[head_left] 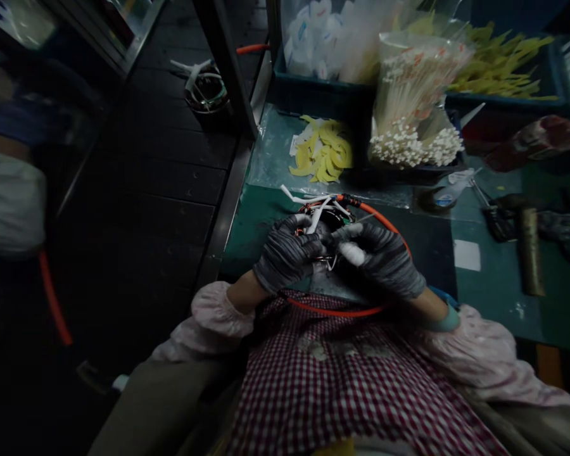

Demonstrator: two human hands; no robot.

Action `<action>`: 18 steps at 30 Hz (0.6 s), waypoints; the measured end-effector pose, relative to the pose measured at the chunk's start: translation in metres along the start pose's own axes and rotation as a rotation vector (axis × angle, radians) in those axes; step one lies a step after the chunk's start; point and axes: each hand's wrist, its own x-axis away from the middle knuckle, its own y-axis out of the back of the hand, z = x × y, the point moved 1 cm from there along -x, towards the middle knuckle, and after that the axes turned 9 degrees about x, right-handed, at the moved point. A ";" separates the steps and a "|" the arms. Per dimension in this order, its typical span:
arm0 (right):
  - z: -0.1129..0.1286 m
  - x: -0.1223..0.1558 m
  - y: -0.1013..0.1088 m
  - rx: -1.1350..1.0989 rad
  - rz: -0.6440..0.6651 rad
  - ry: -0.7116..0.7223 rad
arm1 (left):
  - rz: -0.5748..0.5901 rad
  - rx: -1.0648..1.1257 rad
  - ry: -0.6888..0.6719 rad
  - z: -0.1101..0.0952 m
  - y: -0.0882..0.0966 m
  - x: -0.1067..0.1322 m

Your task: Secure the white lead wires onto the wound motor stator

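Both hands wear grey striped gloves and meet at the near edge of a green bench. My left hand (287, 253) is curled around a small dark round part (330, 218) with white cable ties and coloured wires sticking out. My right hand (377, 256) pinches the same assembly from the right, fingers closed, a white tip showing at one finger. An orange cable (384, 221) loops from the part round my right hand and back under both wrists.
A pile of yellow tags (323, 152) lies behind the part. A bag of white cable ties (413, 107) leans on blue bins (313, 82). Dark tools (532, 247) lie at right. Another person's white-gloved hand (9, 202) is at far left.
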 end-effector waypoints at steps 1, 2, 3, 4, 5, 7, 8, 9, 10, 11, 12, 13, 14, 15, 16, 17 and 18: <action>0.000 0.001 -0.002 0.009 -0.019 0.010 | -0.005 0.001 -0.009 0.000 0.000 0.000; 0.000 0.001 -0.003 0.024 -0.028 0.018 | -0.014 0.002 -0.020 0.000 -0.001 0.001; 0.000 0.002 -0.004 0.041 -0.028 0.023 | -0.029 -0.002 -0.030 0.001 -0.001 0.001; -0.001 0.003 -0.004 0.059 -0.020 0.030 | -0.038 -0.011 -0.039 0.001 -0.001 0.001; -0.003 0.005 -0.004 0.078 -0.009 0.048 | -0.045 -0.028 -0.048 0.001 -0.002 0.001; -0.009 0.010 -0.004 0.130 0.037 0.126 | -0.051 -0.073 -0.069 0.001 -0.002 0.001; -0.014 0.013 -0.005 0.153 0.065 0.169 | -0.062 -0.096 -0.083 0.000 -0.002 0.000; -0.019 0.017 -0.006 0.169 0.087 0.196 | -0.078 -0.117 -0.097 -0.001 -0.002 -0.001; -0.025 0.022 -0.008 0.178 0.098 0.202 | -0.087 -0.132 -0.107 -0.002 -0.002 -0.002; -0.031 0.027 -0.009 0.178 0.091 0.185 | -0.089 -0.141 -0.108 -0.003 -0.001 -0.003; -0.036 0.031 -0.011 0.166 0.066 0.144 | -0.079 -0.142 -0.102 -0.004 -0.001 -0.004; -0.040 0.035 -0.013 0.146 0.031 0.091 | -0.061 -0.138 -0.091 -0.004 -0.001 -0.004; -0.041 0.039 -0.013 0.124 0.002 0.041 | -0.041 -0.128 -0.082 -0.004 -0.002 -0.005; -0.041 0.041 -0.014 0.101 0.006 0.008 | -0.027 -0.119 -0.072 -0.004 -0.002 -0.005; -0.038 0.041 -0.014 0.075 0.050 -0.004 | -0.029 -0.112 -0.067 -0.004 -0.003 -0.004; -0.034 0.039 -0.015 0.054 0.127 0.008 | -0.036 -0.109 -0.063 -0.004 -0.004 -0.003; -0.029 0.036 -0.016 0.044 0.217 0.037 | -0.044 -0.106 -0.061 -0.003 -0.005 -0.003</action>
